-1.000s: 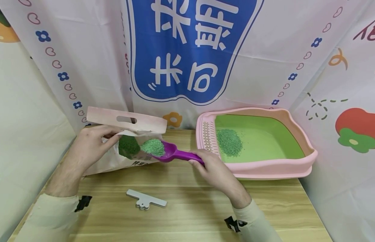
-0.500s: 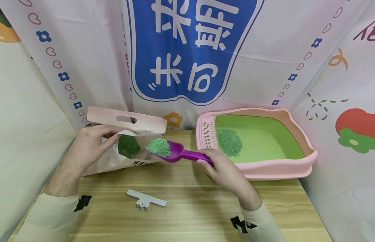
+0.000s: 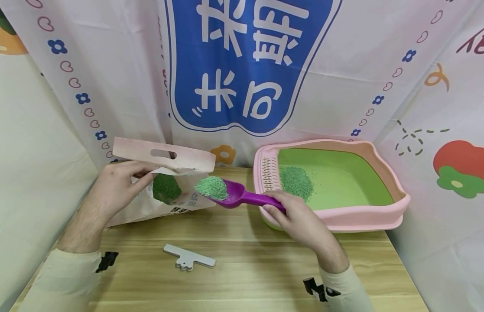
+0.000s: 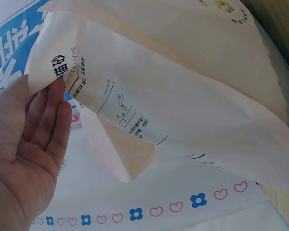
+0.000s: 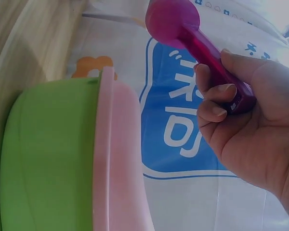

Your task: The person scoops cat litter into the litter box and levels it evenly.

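My left hand (image 3: 116,186) pinches the top edge of a paper cat litter bag (image 3: 136,208) at the left, holding its mouth up. The bag's printed side fills much of the left wrist view, where the fingers (image 4: 53,115) grip its edge. My right hand (image 3: 304,221) is curled round the handle of a purple scoop (image 3: 235,193). Green litter pellets (image 3: 212,187) are heaped in the scoop, which hangs between the bag and the litter box. The pink-rimmed green litter box (image 3: 355,216) stands at the right, with a pile of green pellets (image 3: 296,184) inside by its slotted end.
A grey clip (image 3: 189,257) lies on the wooden table (image 3: 234,268) in front of the bag. Behind the bag and box hangs a printed cloth (image 3: 327,99). The right wrist view shows the box's tall side close below the hand.
My right hand has drawn the loaded scoop to the right, away from the bag's mouth and toward the litter box. The left hand and the bag have stayed in place.
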Available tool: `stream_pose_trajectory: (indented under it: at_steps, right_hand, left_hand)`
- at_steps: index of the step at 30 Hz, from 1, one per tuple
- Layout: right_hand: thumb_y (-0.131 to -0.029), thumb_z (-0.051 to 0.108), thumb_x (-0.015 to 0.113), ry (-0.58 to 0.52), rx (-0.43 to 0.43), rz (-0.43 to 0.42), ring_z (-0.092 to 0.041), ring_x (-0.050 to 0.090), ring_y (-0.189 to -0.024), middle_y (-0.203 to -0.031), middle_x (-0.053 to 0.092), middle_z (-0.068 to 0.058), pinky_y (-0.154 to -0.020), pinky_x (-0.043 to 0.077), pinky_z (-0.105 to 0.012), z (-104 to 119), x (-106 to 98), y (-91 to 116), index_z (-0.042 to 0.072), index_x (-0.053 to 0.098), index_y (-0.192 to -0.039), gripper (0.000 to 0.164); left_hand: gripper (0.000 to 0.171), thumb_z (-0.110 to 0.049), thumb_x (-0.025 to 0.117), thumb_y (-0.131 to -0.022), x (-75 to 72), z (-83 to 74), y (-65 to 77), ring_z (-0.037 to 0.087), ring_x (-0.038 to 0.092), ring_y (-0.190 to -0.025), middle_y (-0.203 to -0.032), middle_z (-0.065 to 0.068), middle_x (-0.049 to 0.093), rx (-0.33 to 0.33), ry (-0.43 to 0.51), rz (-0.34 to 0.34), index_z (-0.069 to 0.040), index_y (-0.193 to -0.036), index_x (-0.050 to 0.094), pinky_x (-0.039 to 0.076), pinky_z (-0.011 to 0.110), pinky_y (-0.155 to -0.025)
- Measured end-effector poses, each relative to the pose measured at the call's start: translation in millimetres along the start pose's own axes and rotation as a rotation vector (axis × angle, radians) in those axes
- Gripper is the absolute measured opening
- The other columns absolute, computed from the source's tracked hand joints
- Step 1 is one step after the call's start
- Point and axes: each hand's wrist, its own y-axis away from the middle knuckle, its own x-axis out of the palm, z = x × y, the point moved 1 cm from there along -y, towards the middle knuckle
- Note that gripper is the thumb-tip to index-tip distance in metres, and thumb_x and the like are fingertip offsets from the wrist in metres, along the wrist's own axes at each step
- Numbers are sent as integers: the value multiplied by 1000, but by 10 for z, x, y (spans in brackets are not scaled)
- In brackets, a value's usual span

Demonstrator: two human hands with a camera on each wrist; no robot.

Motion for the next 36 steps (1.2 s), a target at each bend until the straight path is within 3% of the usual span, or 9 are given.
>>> stream_pose_trajectory:
  at_steps: [7,14,22,36]
  right_hand:
    - [-118,23,72,0,0,-14,-8,55,-70,-89,65,5,-62,54,-26,-30,-92,15,13,79,-126,15]
    - [-118,22,72,20,-10,-50,-8,55,-71,-90,67,2,-64,53,-25,-75,-184,48,8,78,-139,26]
    - [-120,25,70,43,-10,-83,-8,51,-73,-92,66,1,-65,49,-26,-125,-300,68,8,79,-141,29]
    - [-119,20,70,39,17,-141,-9,49,-70,-93,67,-2,-63,47,-28,-261,-480,121,8,78,-144,28]
  left_hand:
    - [17,-12,91,-102,6,-2,-3,22,78,-88,-113,5,92,6,0,-3,-19,-118,93,56,25,-72]
    - [17,-11,91,-103,3,-6,-2,23,79,-89,-115,6,92,0,1,2,-19,-118,92,59,32,-72]
    - [17,-11,91,-103,6,-4,-1,23,78,-88,-115,6,92,2,2,1,-18,-118,92,57,27,-72]
    - [18,-13,90,-104,11,-4,5,24,79,-91,-117,6,92,-6,-1,16,-19,-120,92,61,36,-74]
